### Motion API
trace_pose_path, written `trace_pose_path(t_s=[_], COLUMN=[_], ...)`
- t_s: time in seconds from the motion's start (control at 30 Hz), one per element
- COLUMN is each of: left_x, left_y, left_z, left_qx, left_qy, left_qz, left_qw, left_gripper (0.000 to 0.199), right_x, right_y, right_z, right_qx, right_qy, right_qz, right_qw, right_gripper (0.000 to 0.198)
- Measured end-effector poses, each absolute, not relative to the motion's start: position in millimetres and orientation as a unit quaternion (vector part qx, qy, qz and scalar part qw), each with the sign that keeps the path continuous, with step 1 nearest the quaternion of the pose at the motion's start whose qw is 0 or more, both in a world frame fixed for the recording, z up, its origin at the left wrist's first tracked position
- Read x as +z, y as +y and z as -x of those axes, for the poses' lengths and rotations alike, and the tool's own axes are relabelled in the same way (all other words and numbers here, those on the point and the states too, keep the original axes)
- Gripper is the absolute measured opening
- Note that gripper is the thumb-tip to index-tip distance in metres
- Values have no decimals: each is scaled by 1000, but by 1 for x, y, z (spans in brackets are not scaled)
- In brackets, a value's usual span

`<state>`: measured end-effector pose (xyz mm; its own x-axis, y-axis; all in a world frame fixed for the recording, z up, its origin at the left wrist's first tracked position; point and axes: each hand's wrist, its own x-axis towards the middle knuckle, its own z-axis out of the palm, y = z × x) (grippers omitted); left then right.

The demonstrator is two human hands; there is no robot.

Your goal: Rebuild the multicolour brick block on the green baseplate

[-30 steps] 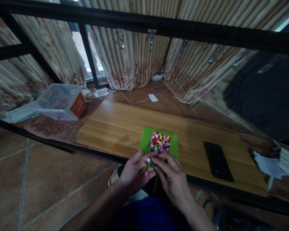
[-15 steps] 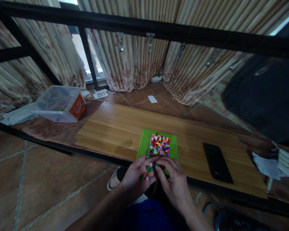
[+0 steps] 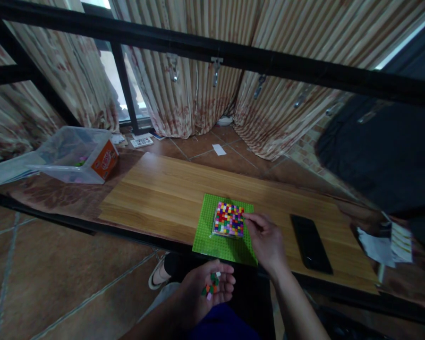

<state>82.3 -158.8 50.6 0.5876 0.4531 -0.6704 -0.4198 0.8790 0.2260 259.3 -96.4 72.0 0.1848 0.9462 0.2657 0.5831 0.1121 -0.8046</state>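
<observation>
My left hand (image 3: 212, 288) lies palm up and cupped below the board's front edge, holding several small toy bricks (image 3: 211, 287) in green, orange, pink and white. A green studded baseplate (image 3: 205, 243) rests on the wooden board. On it stands a square block of many-coloured small bricks (image 3: 228, 219). My right hand (image 3: 267, 238) reaches over the baseplate's right side, thumb and fingers pinched together at the upper right edge of the coloured block. Whatever those fingertips hold, if anything, is too small to make out.
A black phone (image 3: 310, 243) lies on the wooden board (image 3: 163, 189) to the right. At the left stands a clear plastic box (image 3: 74, 156) with an orange label. White papers (image 3: 377, 245) lie at the far right. A black metal bar (image 3: 198, 45) crosses above.
My right hand has moved from above the left palm up to the coloured block's right edge. My left hand has dropped lower, towards me, with its bricks. The view has shifted slightly.
</observation>
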Motion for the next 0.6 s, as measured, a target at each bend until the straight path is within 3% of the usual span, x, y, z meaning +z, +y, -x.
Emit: trace_pose_path(t_s=[0.37,0.6], left_x=[30,28], left_y=[-161,-155], left_z=[-79,-76], left_qx=[241,240], left_qy=[368,360], left_qz=[-2,3], left_qw=[898,902], left_gripper=[32,32], right_x=[77,74], right_y=[-75,-71], right_z=[-253,-248], right_qx=[120,91], right_qy=[-686,-690], right_qz=[647,655], right_qw=[310,293], right_gripper=[18,22])
